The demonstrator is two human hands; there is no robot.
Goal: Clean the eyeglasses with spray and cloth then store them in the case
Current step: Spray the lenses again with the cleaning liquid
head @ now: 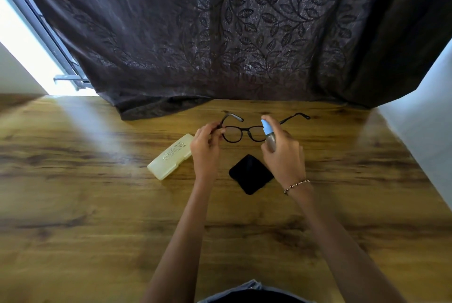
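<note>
Dark-framed eyeglasses (241, 133) with both temples unfolded are held just above the wooden table (97, 217). My left hand (205, 148) pinches the frame at its left hinge. My right hand (283, 156) grips a small spray bottle (267, 134) with a light-blue top, held upright right in front of the right lens. A black folded cloth (249, 175) lies flat on the table below the glasses, between my wrists. A pale yellow translucent case (171, 157), closed, lies to the left of my left hand.
A dark leaf-patterned curtain (232, 33) hangs along the table's far edge, its hem resting on the wood. A bright window (22, 45) is at far left and a white wall (428, 136) borders the table's right side.
</note>
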